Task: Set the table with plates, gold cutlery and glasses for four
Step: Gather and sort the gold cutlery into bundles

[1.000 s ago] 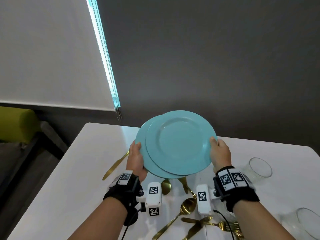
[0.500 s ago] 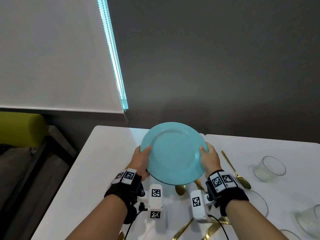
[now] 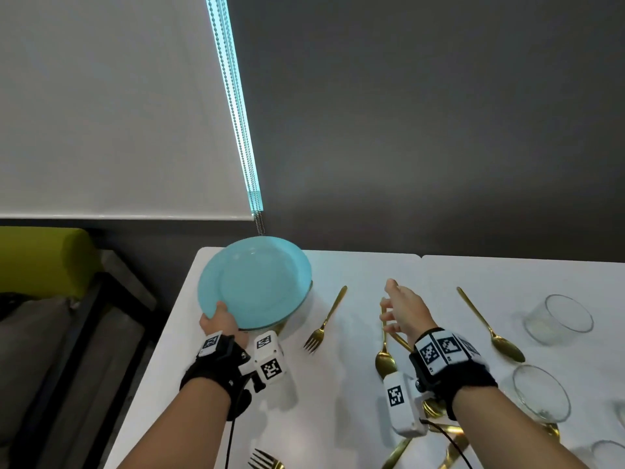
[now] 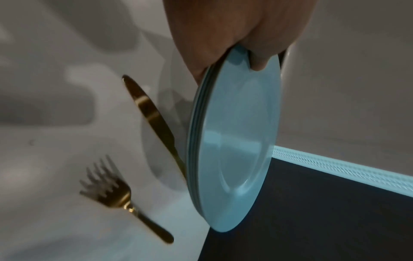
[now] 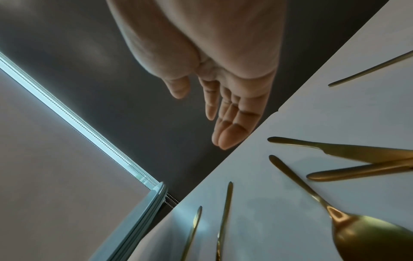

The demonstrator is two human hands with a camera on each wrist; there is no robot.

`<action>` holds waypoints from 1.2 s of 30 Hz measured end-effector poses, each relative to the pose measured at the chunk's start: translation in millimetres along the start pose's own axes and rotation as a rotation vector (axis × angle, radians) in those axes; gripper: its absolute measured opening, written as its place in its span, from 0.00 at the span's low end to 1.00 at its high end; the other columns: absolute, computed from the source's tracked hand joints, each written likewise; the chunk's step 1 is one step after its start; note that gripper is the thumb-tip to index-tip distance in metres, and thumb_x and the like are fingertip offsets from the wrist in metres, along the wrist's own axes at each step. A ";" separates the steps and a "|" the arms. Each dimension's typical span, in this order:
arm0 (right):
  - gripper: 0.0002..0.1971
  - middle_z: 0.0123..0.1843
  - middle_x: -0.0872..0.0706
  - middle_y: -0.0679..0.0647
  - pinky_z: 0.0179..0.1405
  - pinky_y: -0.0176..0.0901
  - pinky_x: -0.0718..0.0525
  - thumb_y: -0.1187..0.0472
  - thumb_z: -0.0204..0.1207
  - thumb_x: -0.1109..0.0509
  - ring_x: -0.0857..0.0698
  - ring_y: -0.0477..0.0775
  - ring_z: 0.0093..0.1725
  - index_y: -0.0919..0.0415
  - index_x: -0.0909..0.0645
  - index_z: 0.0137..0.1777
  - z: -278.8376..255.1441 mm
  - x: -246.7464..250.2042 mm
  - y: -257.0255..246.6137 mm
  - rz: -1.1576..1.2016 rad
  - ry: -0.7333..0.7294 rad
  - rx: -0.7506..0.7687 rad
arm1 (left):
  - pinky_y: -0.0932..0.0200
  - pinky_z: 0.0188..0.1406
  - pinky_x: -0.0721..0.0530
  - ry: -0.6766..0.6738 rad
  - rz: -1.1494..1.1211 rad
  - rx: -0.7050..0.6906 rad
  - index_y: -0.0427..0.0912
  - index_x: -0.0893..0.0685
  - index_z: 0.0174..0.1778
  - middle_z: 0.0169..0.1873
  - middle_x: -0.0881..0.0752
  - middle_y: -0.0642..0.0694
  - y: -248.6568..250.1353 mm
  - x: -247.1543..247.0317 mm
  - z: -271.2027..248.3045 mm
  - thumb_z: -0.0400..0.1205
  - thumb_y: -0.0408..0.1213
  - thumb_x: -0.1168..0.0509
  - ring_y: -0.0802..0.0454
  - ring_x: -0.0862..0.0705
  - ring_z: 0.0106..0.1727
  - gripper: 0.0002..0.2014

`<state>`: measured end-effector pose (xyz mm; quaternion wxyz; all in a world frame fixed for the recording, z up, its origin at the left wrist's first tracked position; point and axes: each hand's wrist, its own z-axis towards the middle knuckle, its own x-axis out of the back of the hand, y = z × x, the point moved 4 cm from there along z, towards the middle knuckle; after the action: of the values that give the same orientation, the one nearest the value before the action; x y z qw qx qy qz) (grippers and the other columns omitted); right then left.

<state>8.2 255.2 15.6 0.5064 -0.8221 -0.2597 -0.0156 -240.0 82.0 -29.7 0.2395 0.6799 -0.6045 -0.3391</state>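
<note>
A stack of several turquoise plates (image 3: 257, 282) hangs just above the far left corner of the white table (image 3: 338, 407). My left hand (image 3: 220, 321) grips its near rim, thumb on top (image 4: 257, 60) and fingers underneath. A gold knife (image 4: 154, 120) lies on the table under the stack, with a gold fork (image 3: 326, 319) beside it. My right hand (image 3: 400, 306) hovers over the table's middle with straight fingers (image 5: 225, 136), and it holds nothing. A gold spoon (image 3: 384, 353) lies beneath it.
More gold cutlery lies around: a spoon (image 3: 490, 324) to the right, a knife (image 5: 346, 150), a fork (image 3: 265, 462) at the near edge. Clear glasses (image 3: 559, 318) (image 3: 541, 396) stand at the right. A dark wall runs behind the table, and a yellow-green seat (image 3: 40, 258) sits left.
Both hands held the plates in front of me. My right hand has let go and opened, and my left hand has carried the stack to the table's far left corner.
</note>
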 end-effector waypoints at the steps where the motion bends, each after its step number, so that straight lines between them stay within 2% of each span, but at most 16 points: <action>1: 0.24 0.51 0.21 0.56 0.32 0.40 0.21 0.44 0.84 0.48 0.21 0.52 0.40 0.63 0.26 0.67 0.2 1.3 2.1 -0.014 0.000 -0.007 | 0.29 0.64 0.24 0.028 -0.015 0.012 0.45 0.37 0.79 0.74 0.28 0.37 -1.0 3.8 1.5 0.85 0.35 0.43 0.34 0.22 0.69 0.24; 5: 0.24 0.46 0.22 0.53 0.33 0.41 0.21 0.45 0.84 0.47 0.21 0.52 0.40 0.64 0.25 0.66 1.3 -3.8 8.3 -0.030 0.003 -0.021 | 0.41 0.57 0.20 0.109 -0.004 0.017 0.44 0.36 0.78 0.72 0.25 0.37 -3.5 15.0 13.8 0.85 0.35 0.43 0.36 0.21 0.68 0.24; 8: 0.24 0.49 0.21 0.54 0.39 0.44 0.18 0.44 0.85 0.48 0.21 0.52 0.42 0.63 0.25 0.66 -1.1 -12.0 11.2 -0.051 -0.006 -0.023 | 0.42 0.61 0.21 0.140 0.073 0.007 0.42 0.34 0.77 0.72 0.24 0.37 -6.4 23.5 23.1 0.85 0.35 0.43 0.35 0.21 0.68 0.23; 12: 0.23 0.49 0.20 0.54 0.44 0.46 0.17 0.43 0.84 0.48 0.20 0.53 0.44 0.61 0.26 0.65 -1.7 -17.6 15.8 -0.077 -0.009 -0.040 | 0.39 0.60 0.20 0.156 0.086 0.000 0.42 0.32 0.76 0.70 0.23 0.36 -10.2 27.8 34.1 0.84 0.36 0.42 0.35 0.20 0.66 0.22; 16: 0.23 0.48 0.21 0.53 0.41 0.45 0.18 0.43 0.84 0.47 0.20 0.52 0.42 0.61 0.26 0.65 -0.6 -19.0 23.9 -0.086 -0.008 -0.067 | 0.38 0.64 0.19 0.179 0.157 -0.053 0.41 0.32 0.76 0.68 0.21 0.36 -7.1 29.0 44.2 0.82 0.41 0.41 0.35 0.19 0.65 0.25; 20: 0.18 0.46 0.22 0.53 0.37 0.44 0.20 0.45 0.84 0.45 0.22 0.51 0.39 0.58 0.27 0.61 -1.1 -20.8 30.2 -0.091 -0.034 -0.087 | 0.45 0.72 0.28 0.203 0.311 -0.060 0.35 0.37 0.77 0.73 0.27 0.33 1.2 30.5 54.9 0.85 0.44 0.41 0.35 0.26 0.72 0.28; 22: 0.15 0.46 0.22 0.52 0.37 0.43 0.20 0.46 0.84 0.44 0.22 0.51 0.39 0.57 0.28 0.60 -0.3 -22.2 32.1 -0.097 -0.045 -0.096 | 0.45 0.71 0.32 0.220 0.440 -0.042 0.30 0.37 0.77 0.74 0.29 0.30 2.6 32.6 60.4 0.85 0.48 0.42 0.33 0.28 0.74 0.31; 25: 0.17 0.47 0.21 0.53 0.37 0.42 0.20 0.48 0.83 0.42 0.22 0.51 0.40 0.59 0.26 0.63 0.0 -25.2 33.8 -0.127 -0.053 -0.102 | 0.44 0.71 0.30 0.195 0.563 -0.050 0.28 0.36 0.75 0.73 0.28 0.27 4.1 30.0 65.6 0.84 0.53 0.43 0.30 0.28 0.72 0.33; 28: 0.19 0.52 0.19 0.55 0.42 0.44 0.17 0.50 0.82 0.38 0.19 0.53 0.45 0.59 0.25 0.68 0.2 -28.6 35.5 -0.235 -0.061 -0.092 | 0.43 0.72 0.33 0.182 0.700 -0.053 0.29 0.35 0.75 0.73 0.29 0.27 4.1 25.7 70.2 0.83 0.54 0.43 0.30 0.29 0.73 0.34; 30: 0.19 0.59 0.18 0.55 0.48 0.44 0.15 0.50 0.81 0.37 0.17 0.55 0.53 0.56 0.26 0.69 2.1 -33.1 36.3 -0.356 -0.072 -0.080 | 0.42 0.73 0.34 0.195 0.817 -0.079 0.30 0.33 0.75 0.73 0.29 0.28 4.3 25.3 70.1 0.83 0.54 0.45 0.30 0.29 0.73 0.33; 33: 0.20 0.68 0.20 0.54 0.65 0.48 0.20 0.50 0.81 0.36 0.20 0.55 0.66 0.54 0.25 0.70 10.3 -46.8 34.6 -0.616 -0.109 -0.010 | 0.44 0.75 0.37 0.245 0.915 -0.175 0.30 0.31 0.73 0.72 0.29 0.28 7.8 24.2 64.0 0.84 0.47 0.44 0.32 0.30 0.73 0.28; 36: 0.18 0.70 0.23 0.56 0.67 0.46 0.24 0.56 0.83 0.40 0.23 0.56 0.69 0.56 0.27 0.72 16.1 -69.2 23.7 -0.860 -0.148 0.134 | 0.47 0.75 0.39 0.278 0.860 -0.322 0.34 0.28 0.73 0.71 0.27 0.30 16.6 11.9 49.6 0.81 0.39 0.40 0.35 0.32 0.74 0.24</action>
<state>-44.9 232.0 -31.8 0.4861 -0.6037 -0.6141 -0.1489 -287.7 71.9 -52.0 0.5387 0.3614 -0.7330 -0.2046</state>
